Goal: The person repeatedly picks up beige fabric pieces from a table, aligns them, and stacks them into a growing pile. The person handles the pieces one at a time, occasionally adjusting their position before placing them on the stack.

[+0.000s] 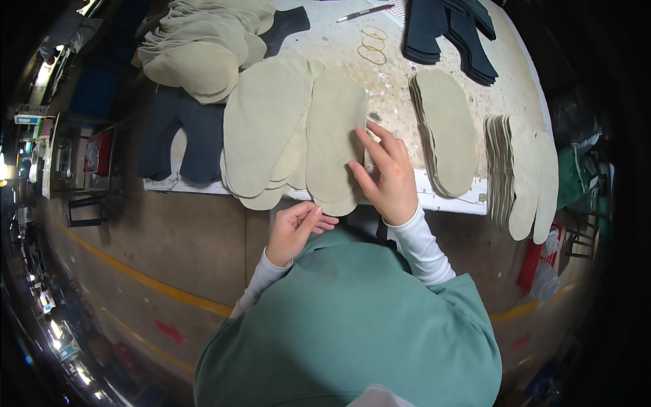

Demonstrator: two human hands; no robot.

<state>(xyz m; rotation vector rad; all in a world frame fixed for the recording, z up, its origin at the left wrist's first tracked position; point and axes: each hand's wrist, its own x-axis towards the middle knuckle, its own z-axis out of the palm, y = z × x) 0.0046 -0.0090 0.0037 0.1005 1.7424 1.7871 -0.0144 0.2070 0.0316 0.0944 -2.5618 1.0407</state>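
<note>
Beige insole-shaped pieces lie in a loose, fanned pile at the table's front edge. Just right of them is another beige insole piece, with at least one more under its lower end. My right hand rests along this piece's right edge, fingers spread and thumb on its face. Close to its rounded lower end is my left hand, fingers loosely bent and apart. Nothing shows clearly between those fingers. The palm sides of both hands are hidden.
Neat beige stacks stand right, one insole-shaped, one of longer split pieces overhanging the edge. Dark cut pieces lie left, others far right. A heaped beige pile, rubber bands and a pen are farther back.
</note>
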